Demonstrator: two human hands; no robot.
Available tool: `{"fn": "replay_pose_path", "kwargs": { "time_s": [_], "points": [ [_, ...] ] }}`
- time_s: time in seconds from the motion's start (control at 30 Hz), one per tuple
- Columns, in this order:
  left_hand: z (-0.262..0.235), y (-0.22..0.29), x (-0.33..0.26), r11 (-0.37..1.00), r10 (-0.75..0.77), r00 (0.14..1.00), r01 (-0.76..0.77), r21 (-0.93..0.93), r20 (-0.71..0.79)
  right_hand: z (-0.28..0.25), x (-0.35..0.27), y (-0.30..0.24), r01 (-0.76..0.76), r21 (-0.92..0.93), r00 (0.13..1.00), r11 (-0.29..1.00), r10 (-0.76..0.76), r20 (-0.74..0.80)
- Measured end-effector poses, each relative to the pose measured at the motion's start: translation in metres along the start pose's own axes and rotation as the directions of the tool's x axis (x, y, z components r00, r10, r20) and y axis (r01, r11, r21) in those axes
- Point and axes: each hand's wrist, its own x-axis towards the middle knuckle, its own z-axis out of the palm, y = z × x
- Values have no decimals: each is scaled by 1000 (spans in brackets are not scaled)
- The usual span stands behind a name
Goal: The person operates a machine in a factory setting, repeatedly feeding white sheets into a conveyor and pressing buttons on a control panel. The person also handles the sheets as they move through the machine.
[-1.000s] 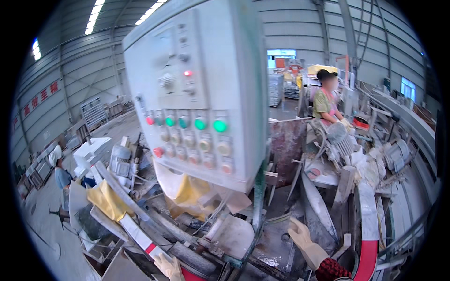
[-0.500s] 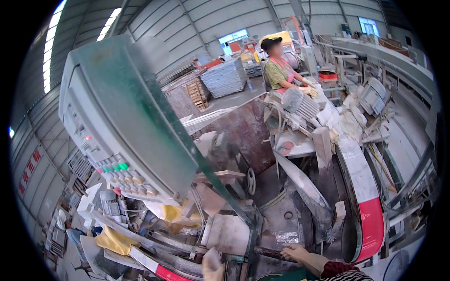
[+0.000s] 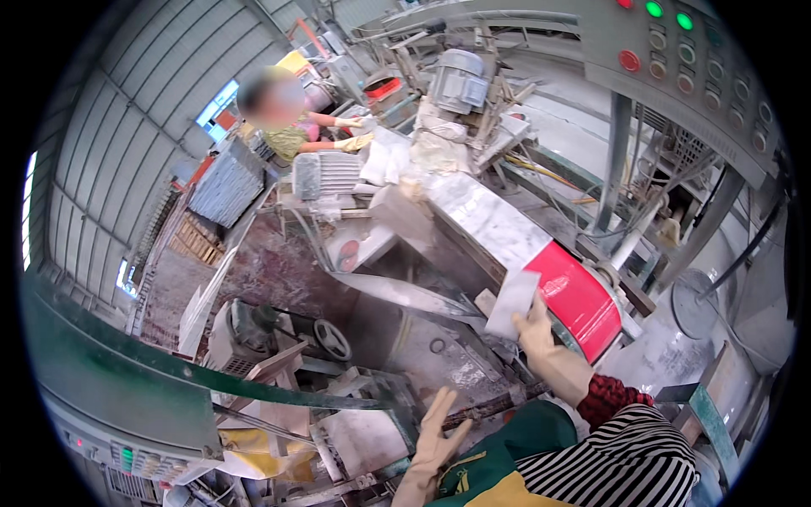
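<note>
In my gloved right hand (image 3: 541, 334) is a pale rectangular stone piece (image 3: 513, 304), pinched between thumb and fingers and tilted upward. It hangs beside the near end of a conveyor belt (image 3: 579, 296), whose last stretch is bright red and whose farther part is white and wet-looking. My gloved left hand (image 3: 438, 435) is low in the middle of the view, fingers spread, with nothing in it. A pale slab-like plate (image 3: 363, 439) on the machine lies just left of that hand.
Green control cabinets stand at the left (image 3: 127, 380) and upper right (image 3: 676, 68). Beyond the belt sits a co-worker (image 3: 291, 139) in light gloves. Motors (image 3: 325, 175), a handwheel (image 3: 332, 340) and a curved metal guard (image 3: 401, 291) fill the middle. Stacked slabs (image 3: 228, 182) stand behind.
My view has swung to the right. The right hand has risen from the machine's near edge and now holds the pale stone piece. My left hand's fingers are now spread.
</note>
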Motion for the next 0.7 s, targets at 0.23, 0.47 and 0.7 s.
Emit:
{"fn": "replay_pose_path", "kwargs": {
  "time_s": [0.23,0.47,0.7],
  "points": [
    [-13,-54,-34,828,-488,866,422,-370,-105,-42,101,28,-8,-52,957,999,-7,-290],
    [-37,-96,-73,775,-569,806,458,-435,-165,-42,135,52,-122,-320,929,939,-5,-369],
    [-103,-99,-173,766,-641,647,509,-392,-412,-78,103,16,-63,-106,963,992,33,-267]
  ]
}}
